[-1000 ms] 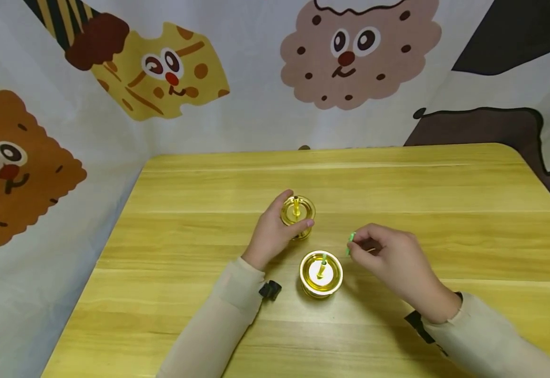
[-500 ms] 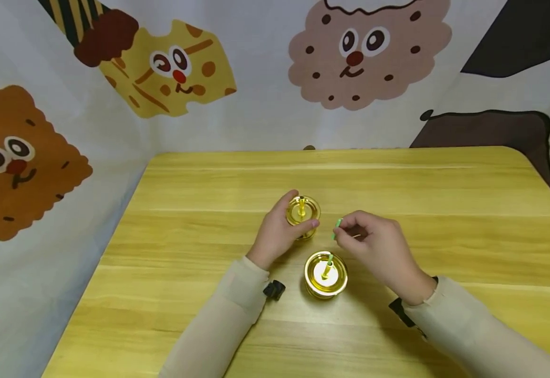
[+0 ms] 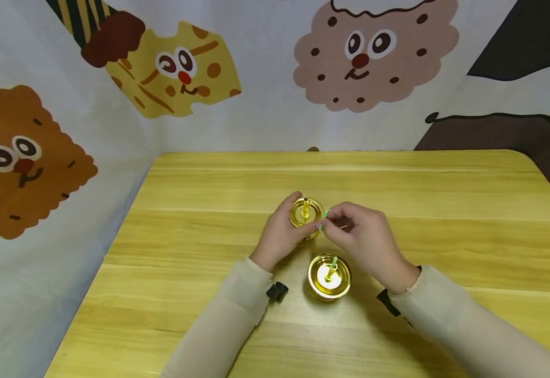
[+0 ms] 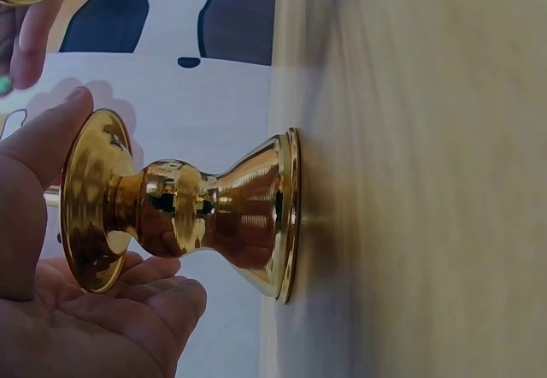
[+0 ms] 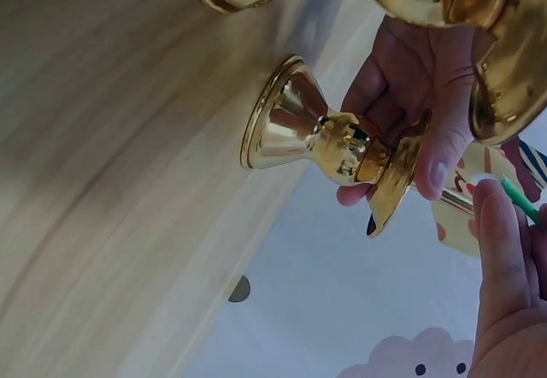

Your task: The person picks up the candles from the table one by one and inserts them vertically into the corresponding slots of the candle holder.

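My left hand (image 3: 280,236) grips the dish of the far gold-coloured candlestick (image 3: 313,209), thumb and fingers around its rim. This candlestick (image 4: 248,211) stands upright on its flared base, a thin tube rising from its dish. Between thumb and fingertips, my right hand (image 3: 368,237) pinches a thin green stick (image 3: 326,214), right beside the dish and my left thumb. In the right wrist view the green stick (image 5: 521,200) is close to the end of the tube. A second gold-coloured candlestick (image 3: 319,287) stands nearer to me, with a green tip (image 3: 334,262) poking out of its tube.
Both candlesticks stand on a wood-grain table (image 3: 199,210). Behind it and to the left hangs a pale cloth (image 3: 260,115) printed with cartoon biscuits. A black strap piece (image 3: 277,292) shows at my left cuff.
My right hand has moved left and away from me, bringing the green stick to the far candlestick's dish. My left hand keeps its grip. The view has shifted slightly.
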### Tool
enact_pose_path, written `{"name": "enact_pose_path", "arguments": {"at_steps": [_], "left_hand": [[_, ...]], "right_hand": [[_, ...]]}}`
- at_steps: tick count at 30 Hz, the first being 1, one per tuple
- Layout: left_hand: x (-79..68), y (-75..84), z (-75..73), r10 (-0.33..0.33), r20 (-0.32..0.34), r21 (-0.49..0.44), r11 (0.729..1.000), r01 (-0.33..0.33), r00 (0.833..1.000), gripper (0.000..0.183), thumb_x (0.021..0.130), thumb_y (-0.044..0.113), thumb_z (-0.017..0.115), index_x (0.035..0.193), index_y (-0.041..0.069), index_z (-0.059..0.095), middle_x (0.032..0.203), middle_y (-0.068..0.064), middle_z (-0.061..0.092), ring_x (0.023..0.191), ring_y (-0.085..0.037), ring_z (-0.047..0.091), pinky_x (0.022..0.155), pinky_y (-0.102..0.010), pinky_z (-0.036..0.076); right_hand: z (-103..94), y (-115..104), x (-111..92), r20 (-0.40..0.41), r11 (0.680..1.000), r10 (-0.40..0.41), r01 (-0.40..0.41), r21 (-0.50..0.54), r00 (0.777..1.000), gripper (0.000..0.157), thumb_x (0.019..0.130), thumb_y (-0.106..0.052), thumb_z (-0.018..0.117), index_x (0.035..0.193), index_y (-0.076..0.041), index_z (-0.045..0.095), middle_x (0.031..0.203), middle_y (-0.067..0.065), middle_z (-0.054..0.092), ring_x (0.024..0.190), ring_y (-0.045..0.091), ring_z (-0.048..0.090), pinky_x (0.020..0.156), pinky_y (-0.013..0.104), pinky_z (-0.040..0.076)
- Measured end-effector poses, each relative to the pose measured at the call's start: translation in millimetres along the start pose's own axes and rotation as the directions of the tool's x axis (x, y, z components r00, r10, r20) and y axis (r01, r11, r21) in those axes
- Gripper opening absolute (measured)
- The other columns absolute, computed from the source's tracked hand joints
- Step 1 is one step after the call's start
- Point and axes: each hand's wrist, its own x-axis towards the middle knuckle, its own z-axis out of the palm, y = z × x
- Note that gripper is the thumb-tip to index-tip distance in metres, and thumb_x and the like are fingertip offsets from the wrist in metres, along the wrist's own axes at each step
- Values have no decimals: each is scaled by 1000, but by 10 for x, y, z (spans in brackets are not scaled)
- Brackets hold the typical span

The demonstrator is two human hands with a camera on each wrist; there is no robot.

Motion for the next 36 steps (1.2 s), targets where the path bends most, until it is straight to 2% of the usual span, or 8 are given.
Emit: {"name": "enact_pose_path", "arguments": {"at_steps": [4,12,25,36], "left_hand": [[0,-3,-1,1,-2,-7,1000,-1,1000,82,89,28,78,156,8,34,156,-13,42,142,-28,40,116,-46,33],[4,7,-2,-10,5,12,1000,10,1000,85,88,36,79,156,11,35,155,-14,42,142,-29,40,115,-48,34],[-3,2,-9,-30,10,0,1000,30,999,86,88,40,78,157,12,34,158,-10,39,145,-26,35,116,-48,33],[-4,1,-5,-29,9,6,1000,29,1000,87,88,41,78,157,12,34,158,-10,39,145,-26,35,116,-47,33]], "right_hand": [[35,-9,80,3,1000,1,-1,12,1000,4,89,-9,72,89,-6,73,83,-3,73,75,10,69,66,27,59],[65,-45,208,2,999,-9,9,38,1000,3,91,-8,70,90,-6,72,82,-2,72,72,10,69,64,24,58],[91,-53,414,-33,999,-42,41,-14,999,6,91,-7,69,91,-4,74,84,3,74,74,17,72,63,35,59],[99,-36,511,-16,998,-59,58,-30,998,6,93,-7,68,92,-4,73,86,5,75,78,18,72,68,35,60]]}}
